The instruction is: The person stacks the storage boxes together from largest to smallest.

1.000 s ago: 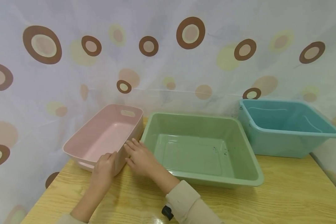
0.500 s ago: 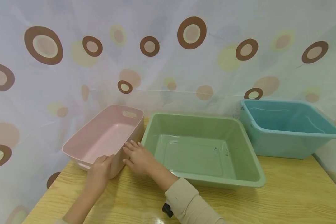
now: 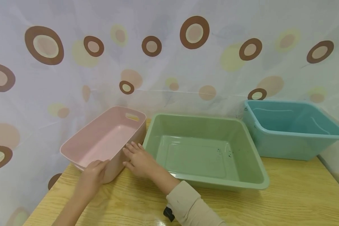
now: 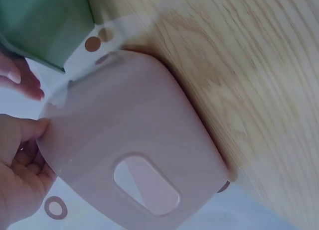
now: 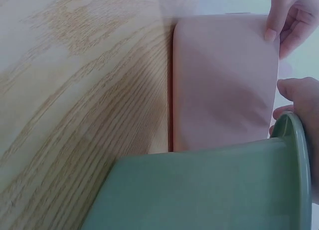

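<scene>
In the head view a pink plastic storage bin (image 3: 108,142) with slot handles stands at the table's left. My left hand (image 3: 91,177) pinches its rim at the near right corner, thumb outside the wall, as the left wrist view also shows on the pink bin (image 4: 129,115). Fingers of my right hand (image 3: 139,161) lie fairly straight against the bin's right side wall, just left of the green basin (image 3: 197,157). The right wrist view has the pink bin's wall (image 5: 224,80) between the table and both hands; the green basin's rim partly covers my right hand (image 5: 305,98).
A taller blue tub (image 3: 282,146) stands at the back right, beside the green basin. All three containers rest on a wooden table (image 3: 288,194) against a curtain (image 3: 164,69) printed with circles. A small black object (image 3: 168,214) shows under the right sleeve.
The near end of the pink bin has swung slightly left and toward me, with my left hand moving along down and left. My right hand stays at its side, nearly unmoved.
</scene>
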The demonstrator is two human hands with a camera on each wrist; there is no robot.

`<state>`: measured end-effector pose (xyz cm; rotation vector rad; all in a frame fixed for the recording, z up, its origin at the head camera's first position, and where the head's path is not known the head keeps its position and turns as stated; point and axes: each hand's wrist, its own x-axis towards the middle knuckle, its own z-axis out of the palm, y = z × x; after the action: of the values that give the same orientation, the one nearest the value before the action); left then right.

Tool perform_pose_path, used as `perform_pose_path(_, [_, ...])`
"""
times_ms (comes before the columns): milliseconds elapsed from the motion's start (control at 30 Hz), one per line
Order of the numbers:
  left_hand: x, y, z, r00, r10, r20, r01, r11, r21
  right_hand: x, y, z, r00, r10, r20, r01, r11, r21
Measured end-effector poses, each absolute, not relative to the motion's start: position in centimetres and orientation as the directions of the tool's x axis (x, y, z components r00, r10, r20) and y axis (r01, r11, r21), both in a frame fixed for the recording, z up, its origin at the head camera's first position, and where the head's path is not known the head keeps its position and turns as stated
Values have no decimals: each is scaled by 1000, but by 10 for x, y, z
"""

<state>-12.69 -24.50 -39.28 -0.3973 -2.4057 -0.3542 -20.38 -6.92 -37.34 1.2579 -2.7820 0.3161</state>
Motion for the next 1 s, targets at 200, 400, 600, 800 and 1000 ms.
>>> perform_pose_path(200, [-123, -256, -393, -757, 201, 622, 374, 913, 160, -201, -73, -372, -651, -747, 133, -758, 636, -143])
perform_pose_path(400, [-119, -264, -394, -728, 226, 647, 406, 903, 141, -197, -78, -373, -642, -757, 121, -766, 633, -113])
perform_pose_path(600, [-113, -276, -393, -713, 235, 660, 403, 908, 113, -195, -81, -372, -632, -762, 142, -774, 627, -83])
perform_pose_path(800, [-109, -283, -389, -730, 243, 639, 393, 914, 102, -195, -81, -372, -644, -752, 138, -765, 637, -99])
perform_pose_path(1000, [-105, -288, -386, -748, 234, 621, 377, 920, 107, -196, -82, -372, -648, -747, 146, -761, 634, -137])
